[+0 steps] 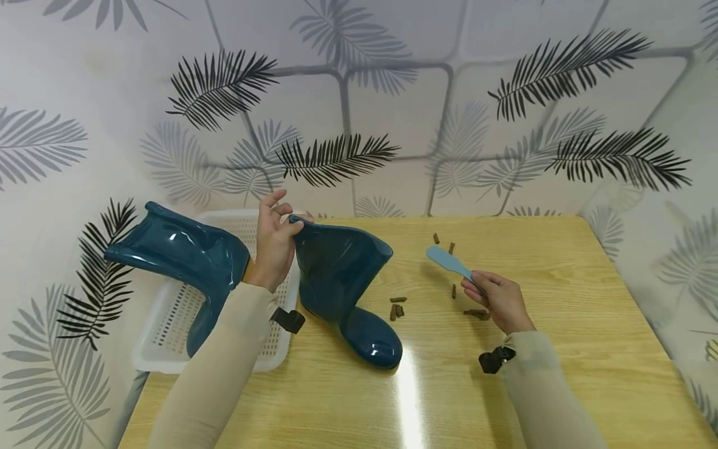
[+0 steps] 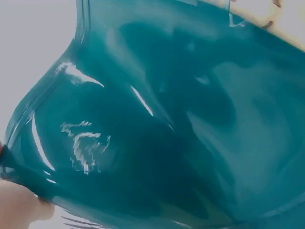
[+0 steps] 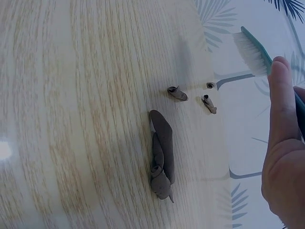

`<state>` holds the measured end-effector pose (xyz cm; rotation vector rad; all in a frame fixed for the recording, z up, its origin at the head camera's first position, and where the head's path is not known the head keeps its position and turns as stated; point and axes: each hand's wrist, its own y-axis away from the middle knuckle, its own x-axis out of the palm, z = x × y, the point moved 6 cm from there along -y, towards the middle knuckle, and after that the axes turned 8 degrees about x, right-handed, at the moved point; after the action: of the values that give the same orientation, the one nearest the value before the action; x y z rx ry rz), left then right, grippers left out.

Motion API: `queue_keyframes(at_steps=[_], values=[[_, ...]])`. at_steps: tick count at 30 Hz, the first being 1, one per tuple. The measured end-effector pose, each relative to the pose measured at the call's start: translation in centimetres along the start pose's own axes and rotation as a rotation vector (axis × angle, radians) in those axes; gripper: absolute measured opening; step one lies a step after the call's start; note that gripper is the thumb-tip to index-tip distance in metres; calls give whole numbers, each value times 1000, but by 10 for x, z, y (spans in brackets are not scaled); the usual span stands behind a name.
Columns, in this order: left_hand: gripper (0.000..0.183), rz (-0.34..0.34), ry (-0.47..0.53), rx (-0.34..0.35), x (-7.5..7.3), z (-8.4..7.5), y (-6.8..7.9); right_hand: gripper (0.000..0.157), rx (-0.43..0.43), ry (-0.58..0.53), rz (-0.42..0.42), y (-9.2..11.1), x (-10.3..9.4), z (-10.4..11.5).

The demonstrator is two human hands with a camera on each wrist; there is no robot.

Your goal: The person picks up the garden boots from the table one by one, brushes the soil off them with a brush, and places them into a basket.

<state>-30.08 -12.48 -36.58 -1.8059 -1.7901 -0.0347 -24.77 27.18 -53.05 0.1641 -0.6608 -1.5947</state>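
My left hand (image 1: 275,244) pinches the top rim of a shiny dark teal rubber boot (image 1: 339,265) between thumb and fingers. The boot's shaft leans toward the hand, and its toe points to the front right. In the left wrist view the boot (image 2: 143,119) fills most of the picture, with a thumb at the lower left. Over the right half of the table, my right hand (image 1: 502,299) grips a light blue brush (image 1: 447,259) by its handle. The right wrist view shows the brush's white bristles (image 3: 250,53), apart from the boot.
A matching boot (image 1: 187,246) lies across a white plastic basket (image 1: 154,357) at the left. Several brown curled scraps (image 1: 397,310) lie on the wooden table (image 1: 561,380), some beneath the right hand (image 3: 163,152). A leaf-patterned wall (image 1: 404,143) borders the table's back.
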Motion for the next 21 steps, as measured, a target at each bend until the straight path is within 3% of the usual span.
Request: queue_keyframes(at_steps=[6, 11, 17, 21], values=[[48, -96, -350, -75, -10, 2, 4, 54, 0, -6, -8, 0, -1, 0], [44, -67, -586, -140, -8, -1, 9, 56, -2, -9, -7, 2, -2, -1], [53, -17, -658, -230, -10, -8, 13, 56, -9, 2, 1, 4, -2, -3], [60, -20, -601, -271, -13, -10, 13, 55, -5, 3, -3, 4, -3, -3]])
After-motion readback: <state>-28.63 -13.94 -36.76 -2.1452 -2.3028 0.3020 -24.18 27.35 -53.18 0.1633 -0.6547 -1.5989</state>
